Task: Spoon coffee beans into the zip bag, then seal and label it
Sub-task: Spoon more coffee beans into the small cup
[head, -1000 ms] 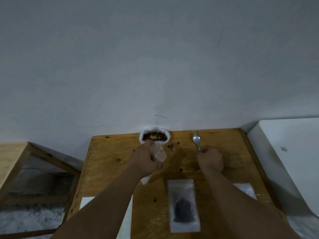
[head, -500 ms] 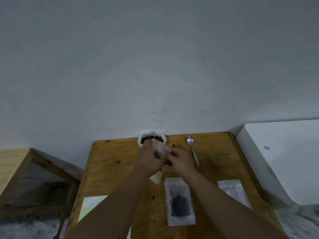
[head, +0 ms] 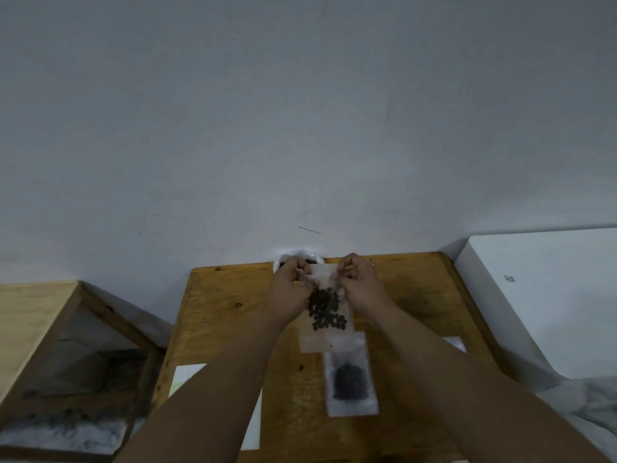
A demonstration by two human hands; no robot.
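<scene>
Above the wooden table (head: 227,312), toward its far edge: one zip bag (head: 325,339), clear soft film, flat and rectangular, held up by its top strip. Its top left corner is pinched by the left hand (head: 290,289) and its top right corner by the right hand (head: 362,284), with fingers curled onto the film on both sides. This grip is judged to serve the pressing shut of the zip, the mouth being kept uppermost against spillage.

Coffee beans (head: 326,309), dark, small and oval, are bunched in the bag's middle (the lowest part is seen empty).

Behind the zip bag, largely hidden by the hands: a white-rimmed container (head: 315,257), presumably the bean supply.

Just nearer than the zip bag, flat on the wood: a second filled pouch (head: 350,406), blurred, its load a dark patch. Whether the two touch cannot be told.

Nearer and left of the zip bag: a pale sheet (head: 187,375), partly covered by the forearm, possibly labels.

Table surface: knotty, honey-coloured, matt.
</scene>
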